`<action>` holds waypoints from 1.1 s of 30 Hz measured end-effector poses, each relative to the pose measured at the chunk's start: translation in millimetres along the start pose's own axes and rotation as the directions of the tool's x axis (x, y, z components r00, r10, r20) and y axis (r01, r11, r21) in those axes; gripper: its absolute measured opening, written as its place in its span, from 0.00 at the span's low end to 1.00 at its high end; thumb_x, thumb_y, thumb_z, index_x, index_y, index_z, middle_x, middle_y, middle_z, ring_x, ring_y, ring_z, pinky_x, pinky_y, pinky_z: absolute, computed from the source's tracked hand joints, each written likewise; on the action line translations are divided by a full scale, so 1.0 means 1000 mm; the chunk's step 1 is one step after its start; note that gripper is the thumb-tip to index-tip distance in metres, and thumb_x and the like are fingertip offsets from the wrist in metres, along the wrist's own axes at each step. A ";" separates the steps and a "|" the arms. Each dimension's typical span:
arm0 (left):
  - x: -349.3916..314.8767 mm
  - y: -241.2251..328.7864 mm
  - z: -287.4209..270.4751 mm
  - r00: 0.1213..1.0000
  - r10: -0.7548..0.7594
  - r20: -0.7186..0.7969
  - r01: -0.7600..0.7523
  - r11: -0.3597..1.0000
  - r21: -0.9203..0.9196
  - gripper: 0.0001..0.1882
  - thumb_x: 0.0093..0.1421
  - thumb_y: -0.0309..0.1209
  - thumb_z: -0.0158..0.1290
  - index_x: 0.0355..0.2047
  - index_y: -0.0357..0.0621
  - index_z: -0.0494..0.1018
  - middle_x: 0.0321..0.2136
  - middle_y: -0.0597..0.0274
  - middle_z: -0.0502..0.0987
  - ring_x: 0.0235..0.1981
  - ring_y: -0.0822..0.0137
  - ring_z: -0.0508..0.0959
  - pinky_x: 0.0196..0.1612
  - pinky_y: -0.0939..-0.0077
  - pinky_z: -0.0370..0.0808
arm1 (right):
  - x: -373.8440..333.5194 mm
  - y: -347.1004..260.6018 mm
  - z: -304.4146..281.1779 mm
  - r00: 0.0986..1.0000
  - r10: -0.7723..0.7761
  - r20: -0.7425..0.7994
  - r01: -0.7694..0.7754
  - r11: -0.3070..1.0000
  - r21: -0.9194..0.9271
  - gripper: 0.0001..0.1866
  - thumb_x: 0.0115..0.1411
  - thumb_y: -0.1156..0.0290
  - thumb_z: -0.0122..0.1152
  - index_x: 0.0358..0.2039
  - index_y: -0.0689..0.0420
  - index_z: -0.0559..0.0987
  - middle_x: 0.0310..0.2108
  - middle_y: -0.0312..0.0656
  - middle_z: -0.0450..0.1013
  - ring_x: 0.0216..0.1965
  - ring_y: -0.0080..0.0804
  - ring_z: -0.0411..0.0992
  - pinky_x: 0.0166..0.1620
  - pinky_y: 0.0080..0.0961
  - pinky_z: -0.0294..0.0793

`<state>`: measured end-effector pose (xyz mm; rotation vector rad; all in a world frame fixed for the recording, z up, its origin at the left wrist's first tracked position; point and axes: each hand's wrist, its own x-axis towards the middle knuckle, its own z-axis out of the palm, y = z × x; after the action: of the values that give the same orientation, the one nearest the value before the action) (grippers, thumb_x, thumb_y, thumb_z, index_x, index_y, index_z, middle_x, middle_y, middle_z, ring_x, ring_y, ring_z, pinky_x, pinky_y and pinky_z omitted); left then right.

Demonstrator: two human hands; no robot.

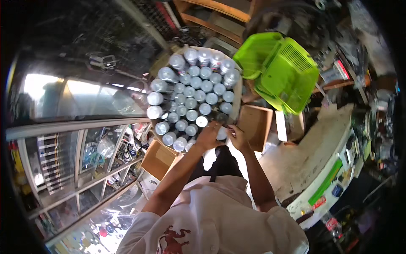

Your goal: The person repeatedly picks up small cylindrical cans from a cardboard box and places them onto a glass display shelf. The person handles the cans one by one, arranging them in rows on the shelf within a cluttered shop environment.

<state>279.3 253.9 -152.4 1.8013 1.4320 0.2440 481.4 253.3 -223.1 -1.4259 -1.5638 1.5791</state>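
Crowding near the left hand (208, 136) are cylinders (190, 103) (smooth, round-topped)

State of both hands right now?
Left hand: at the near edge of the capped containers; grip can't be told.
Right hand: fingers bent, by a pale container; hold unclear.

Two hands (208, 136), roughly forty containers (191, 103)

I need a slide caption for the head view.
Left hand and right hand beside crowded, pale-topped containers on a round table.
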 end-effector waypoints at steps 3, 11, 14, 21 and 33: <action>-0.009 -0.046 0.039 0.981 0.061 -0.186 -0.077 0.994 -0.077 0.52 0.40 0.47 0.77 0.62 0.39 0.64 0.55 0.44 0.70 0.58 0.41 0.71 0.63 0.53 0.67 | 0.000 -0.018 0.004 0.999 -0.034 -0.013 0.033 0.998 -0.049 0.20 0.71 0.60 0.59 0.54 0.62 0.77 0.42 0.49 0.80 0.44 0.33 0.79 0.46 0.33 0.78; -0.039 -0.036 0.008 0.974 -0.054 -0.222 0.004 0.976 -0.219 0.51 0.47 0.40 0.72 0.67 0.40 0.59 0.61 0.43 0.65 0.61 0.43 0.70 0.62 0.54 0.70 | 0.025 -0.050 0.012 0.995 -0.085 0.053 0.095 0.974 -0.206 0.21 0.71 0.59 0.59 0.55 0.63 0.76 0.48 0.50 0.79 0.49 0.36 0.79 0.50 0.31 0.79; -0.094 -0.034 -0.035 0.933 -0.061 -0.354 -0.056 0.949 -0.309 0.47 0.50 0.40 0.71 0.67 0.40 0.60 0.62 0.44 0.64 0.60 0.42 0.71 0.62 0.55 0.71 | 0.039 -0.082 0.040 0.982 -0.161 0.098 0.176 0.971 -0.163 0.19 0.71 0.62 0.60 0.54 0.63 0.75 0.49 0.50 0.78 0.50 0.37 0.79 0.51 0.32 0.79; -0.291 -0.048 -0.145 0.630 -0.431 -0.646 0.014 0.838 -0.546 0.30 0.59 0.37 0.66 0.58 0.41 0.70 0.53 0.46 0.76 0.57 0.47 0.76 0.57 0.56 0.75 | 0.026 -0.255 0.205 0.791 -0.404 0.460 0.472 0.881 -0.039 0.16 0.70 0.66 0.60 0.52 0.63 0.77 0.47 0.48 0.79 0.50 0.38 0.79 0.53 0.34 0.77; -0.534 -0.079 -0.225 -0.050 -0.518 -0.854 -0.011 0.856 -0.518 0.24 0.59 0.20 0.62 0.56 0.40 0.74 0.50 0.56 0.81 0.52 0.63 0.81 0.57 0.68 0.75 | 0.011 -0.515 0.535 0.376 -0.729 0.572 0.829 0.541 0.144 0.22 0.64 0.59 0.66 0.51 0.62 0.80 0.41 0.47 0.81 0.43 0.37 0.81 0.47 0.32 0.79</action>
<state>-92.7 -111.5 111.4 0.6826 2.3970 1.8342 -160.1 158.3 139.4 -0.0230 -2.2797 1.2701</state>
